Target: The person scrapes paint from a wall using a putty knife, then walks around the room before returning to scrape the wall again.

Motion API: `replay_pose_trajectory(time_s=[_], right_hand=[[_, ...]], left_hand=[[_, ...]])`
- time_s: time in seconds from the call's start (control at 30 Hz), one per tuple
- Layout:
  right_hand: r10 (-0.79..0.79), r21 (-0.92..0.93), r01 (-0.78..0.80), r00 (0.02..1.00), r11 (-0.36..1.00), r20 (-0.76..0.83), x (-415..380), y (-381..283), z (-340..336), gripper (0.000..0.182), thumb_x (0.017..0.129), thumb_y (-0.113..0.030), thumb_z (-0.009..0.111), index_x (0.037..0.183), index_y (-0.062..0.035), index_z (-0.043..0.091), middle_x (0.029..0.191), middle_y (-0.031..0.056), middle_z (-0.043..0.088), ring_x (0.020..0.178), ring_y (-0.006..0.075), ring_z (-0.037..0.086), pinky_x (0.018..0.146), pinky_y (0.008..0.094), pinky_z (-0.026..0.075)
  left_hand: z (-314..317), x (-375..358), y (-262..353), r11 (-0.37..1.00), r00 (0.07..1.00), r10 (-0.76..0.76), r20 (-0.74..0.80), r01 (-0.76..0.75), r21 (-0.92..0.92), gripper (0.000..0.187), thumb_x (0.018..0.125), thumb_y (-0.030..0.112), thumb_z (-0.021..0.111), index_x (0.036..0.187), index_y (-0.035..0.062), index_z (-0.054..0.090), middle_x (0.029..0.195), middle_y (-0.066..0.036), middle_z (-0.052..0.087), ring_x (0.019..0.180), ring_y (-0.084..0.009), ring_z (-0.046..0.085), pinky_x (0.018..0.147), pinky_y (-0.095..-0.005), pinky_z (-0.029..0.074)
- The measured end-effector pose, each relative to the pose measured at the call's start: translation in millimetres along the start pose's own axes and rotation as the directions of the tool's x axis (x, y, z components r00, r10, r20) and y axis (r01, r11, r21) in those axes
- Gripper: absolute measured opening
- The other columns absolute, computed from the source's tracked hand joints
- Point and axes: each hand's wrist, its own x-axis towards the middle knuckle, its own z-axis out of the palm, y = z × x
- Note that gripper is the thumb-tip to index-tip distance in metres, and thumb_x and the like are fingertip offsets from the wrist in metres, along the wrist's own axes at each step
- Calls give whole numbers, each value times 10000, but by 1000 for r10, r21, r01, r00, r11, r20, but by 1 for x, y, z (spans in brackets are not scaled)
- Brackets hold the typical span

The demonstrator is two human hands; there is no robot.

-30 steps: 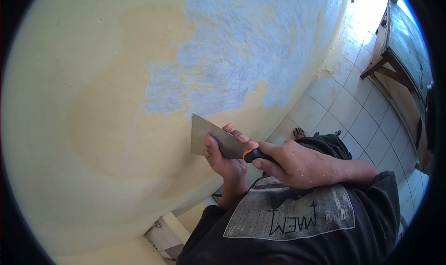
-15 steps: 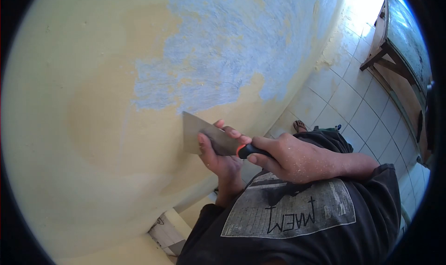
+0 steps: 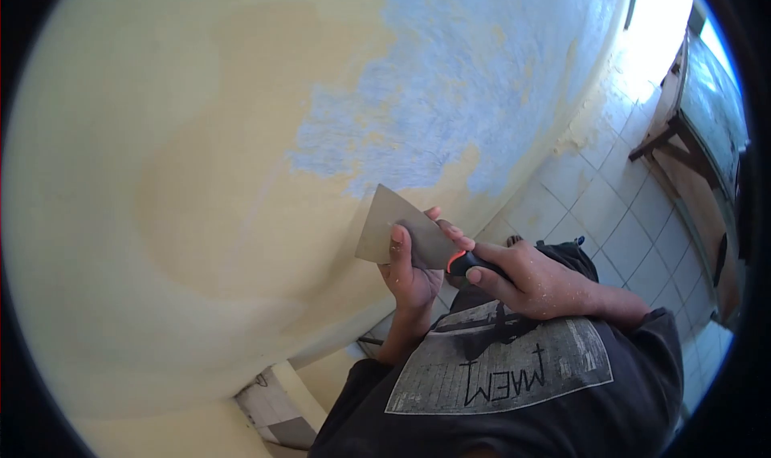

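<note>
Both hands on scraper: right hand wrapped around handle, left hand nearer wall, fingers pressing flat blade. Blade edge meets yellow wall just below blue patch; long axis runs from handle up-left toward wall.

Tiled floor — wooden bench

- The flat grey metal scraper blade is partly covered by the left hand's fingers.
- Its black-and-orange handle mostly vanishes inside the right hand.
- Behind both grips, a wooden table is cut off by the edge.
</note>
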Motion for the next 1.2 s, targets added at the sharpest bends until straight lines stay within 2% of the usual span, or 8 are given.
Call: replay_pose_trajectory(time_s=[0.2,0.47,0.57,0.67,0.77,1.0,1.1,1.2], right_hand=[[-215,37,219,973,975,-88,13,5,12,351,975,-257,444,1100,66,501,581,217,536,585,378,587,561,415,440],[-100,40,98,993,994,57,18,-11,10,344,974,-260,441,1055,69,496,593,223,546,597,396,585,569,431,450],[-93,21,93,996,995,6,16,-8,7,333,969,-263,449,1017,62,500,598,235,550,607,414,580,562,448,442],[-311,32,319,938,947,-153,18,12,16,326,965,-259,457,1015,59,503,600,242,553,610,428,574,560,459,440],[-84,26,82,995,996,47,20,-15,7,315,961,-251,459,1017,56,504,593,239,553,598,432,571,558,460,441],[-90,26,89,995,996,40,22,-10,4,290,955,-244,462,995,41,500,610,244,562,614,426,587,571,470,444],[-116,26,114,991,993,68,29,-25,10,293,955,-249,464,992,39,498,613,242,564,620,432,587,579,479,443],[-158,10,158,987,987,27,25,-21,8,294,955,-251,466,992,39,498,607,239,559,610,440,579,575,484,441]], left_hand=[[-4,10,14,999,999,19,-27,-18,39,542,969,459,356,1155,-25,514,810,-167,609,692,-274,607,658,-415,518],[5,9,29,999,992,17,-128,-22,-40,531,970,461,349,1106,-24,516,753,-146,600,610,-255,600,567,-370,525],[19,8,27,999,978,41,-206,-40,9,516,976,451,337,1086,-18,519,722,-132,592,559,-238,594,524,-349,524],[18,14,21,997,977,69,-201,-59,56,506,979,445,334,1081,-12,522,704,-122,586,550,-226,593,514,-346,523],[11,10,30,997,977,69,-204,-60,46,499,979,446,339,1084,-6,521,702,-120,583,555,-227,593,515,-346,521],[7,12,21,994,974,111,-198,-111,10,497,976,462,341,1107,15,513,752,-118,595,595,-235,609,531,-355,525],[-3,9,46,945,972,224,-66,-233,-228,511,975,468,340,1112,6,511,789,-132,609,619,-244,610,544,-382,523],[2,5,36,975,990,72,-123,-95,-200,530,975,468,338,1125,-12,506,798,-152,614,619,-260,611,579,-400,528]])
